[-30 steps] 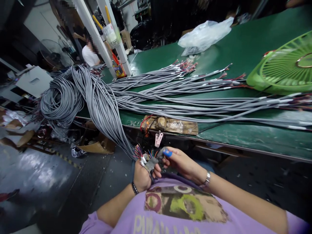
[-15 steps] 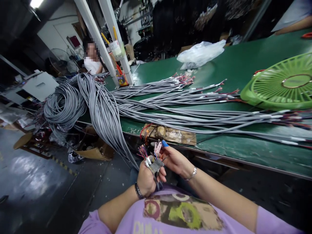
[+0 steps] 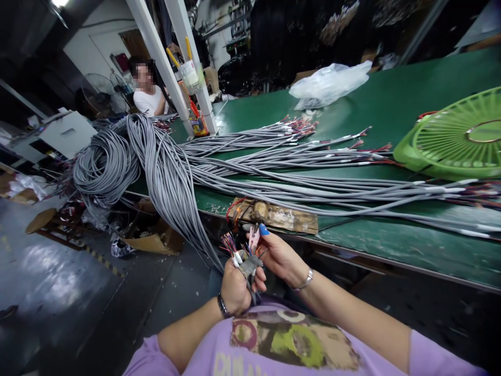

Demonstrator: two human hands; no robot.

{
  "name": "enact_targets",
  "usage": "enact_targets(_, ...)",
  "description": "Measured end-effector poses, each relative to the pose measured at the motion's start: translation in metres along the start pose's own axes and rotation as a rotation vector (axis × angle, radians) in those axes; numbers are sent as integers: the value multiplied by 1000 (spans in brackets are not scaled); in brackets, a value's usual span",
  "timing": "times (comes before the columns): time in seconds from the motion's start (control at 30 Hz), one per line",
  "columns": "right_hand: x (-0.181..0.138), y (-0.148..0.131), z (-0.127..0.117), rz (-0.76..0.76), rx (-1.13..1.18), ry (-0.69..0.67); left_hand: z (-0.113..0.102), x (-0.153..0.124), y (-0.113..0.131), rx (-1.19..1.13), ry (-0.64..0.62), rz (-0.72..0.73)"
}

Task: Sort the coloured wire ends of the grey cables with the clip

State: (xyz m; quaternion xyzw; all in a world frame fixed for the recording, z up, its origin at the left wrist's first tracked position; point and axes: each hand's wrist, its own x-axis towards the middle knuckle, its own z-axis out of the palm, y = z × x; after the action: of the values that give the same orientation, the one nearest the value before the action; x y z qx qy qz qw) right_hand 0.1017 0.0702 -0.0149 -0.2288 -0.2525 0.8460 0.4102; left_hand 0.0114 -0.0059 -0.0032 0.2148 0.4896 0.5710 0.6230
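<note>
My left hand (image 3: 234, 289) is closed round the ends of a few grey cables (image 3: 178, 198), whose coloured wire tips (image 3: 228, 243) fan out above my fist. My right hand (image 3: 279, 256), with a blue cover on one fingertip, is curled just to the right of it, fingers pinched at the wire ends by a small pink clip (image 3: 254, 236). The cables run up from my fist over the edge of the green table (image 3: 391, 235) into a big grey bundle.
Long grey cables (image 3: 313, 183) with stripped ends lie across the table. A green fan grille (image 3: 457, 138) sits at right, a plastic bag (image 3: 329, 83) at the back, coiled cable (image 3: 104, 164) at left. A taped wooden block (image 3: 274, 211) lies at the table edge. Another person (image 3: 146, 94) sits far left.
My hands rose slightly toward the table edge, and the right hand came in to the wire tips by the pink clip. The view tilted up a little.
</note>
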Motion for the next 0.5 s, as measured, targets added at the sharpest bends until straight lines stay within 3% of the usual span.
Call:
enact_targets(0.13,2,0,3,22,128,115,1,-3,2,-4,17,-6)
enact_targets(0.5,2,0,4,9,126,104,-1,-1,1,28,17,-26)
